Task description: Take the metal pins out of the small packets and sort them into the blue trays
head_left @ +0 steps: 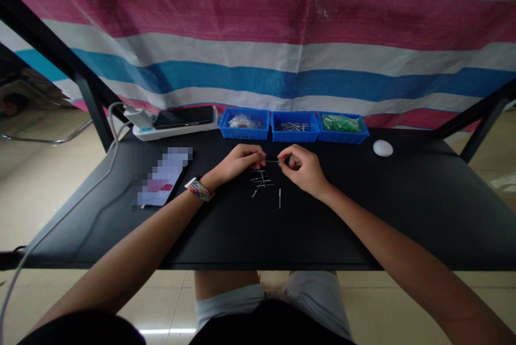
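Between my two hands runs a thin metal pin (272,162), held level just above the black table. My left hand (245,158) pinches its left end, and the fingertips of my right hand (300,166) are closed on the other end. Whether a small part sits on the pin at the fingertips is too small to tell. Below the hands lies a loose group of several similar metal pins (263,179), some crossing. One separate pin (279,198) lies a little to the right, pointing toward me.
Three blue bins stand at the back: one with a clear plastic bag (244,121), one with metal pins (292,127), one with green pieces (342,123). A power strip (175,130) bears a dark phone (183,117). Another phone (163,178) lies left; a white mouse (382,148) lies right.
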Demonstrator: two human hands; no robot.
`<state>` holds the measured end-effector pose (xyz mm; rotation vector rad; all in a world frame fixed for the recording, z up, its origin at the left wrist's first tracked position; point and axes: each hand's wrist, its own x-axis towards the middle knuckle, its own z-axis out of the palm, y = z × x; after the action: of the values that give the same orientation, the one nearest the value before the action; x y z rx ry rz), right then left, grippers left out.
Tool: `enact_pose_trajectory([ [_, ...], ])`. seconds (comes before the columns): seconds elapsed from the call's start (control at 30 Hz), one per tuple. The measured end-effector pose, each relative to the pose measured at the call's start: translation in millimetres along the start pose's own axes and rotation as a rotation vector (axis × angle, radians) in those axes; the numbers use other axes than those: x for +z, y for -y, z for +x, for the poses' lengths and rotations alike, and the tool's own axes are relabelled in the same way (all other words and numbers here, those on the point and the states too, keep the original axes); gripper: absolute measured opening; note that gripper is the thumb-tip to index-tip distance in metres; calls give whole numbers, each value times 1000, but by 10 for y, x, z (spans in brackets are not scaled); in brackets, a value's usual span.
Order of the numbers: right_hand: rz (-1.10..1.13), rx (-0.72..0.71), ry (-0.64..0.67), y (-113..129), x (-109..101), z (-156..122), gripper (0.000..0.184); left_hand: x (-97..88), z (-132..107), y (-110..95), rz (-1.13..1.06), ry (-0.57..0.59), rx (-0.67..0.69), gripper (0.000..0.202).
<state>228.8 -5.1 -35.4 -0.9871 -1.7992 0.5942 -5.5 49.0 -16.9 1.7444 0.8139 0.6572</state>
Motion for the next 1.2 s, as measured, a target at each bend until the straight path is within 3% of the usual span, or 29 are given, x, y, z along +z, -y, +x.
enact_pose_trajectory([
  [0.33,-73,-107,-28,71,-16,-3,12,10,0,-41,-7,35,-10,26],
  [0.57,-3,62,83,27,-33,7,27,27,-25,-78,-42,-65,21,22],
  [0.73,16,143,145,16,-40,41,13,51,-42,-80,-56,-150,49,22],
  [0.87,37,144,169,-9,-42,54,22,64,-34,-58,-77,-170,66,23],
  [1.2,102,166,139,22,-46,41,19,25,-36,-59,-69,-61,39,24],
])
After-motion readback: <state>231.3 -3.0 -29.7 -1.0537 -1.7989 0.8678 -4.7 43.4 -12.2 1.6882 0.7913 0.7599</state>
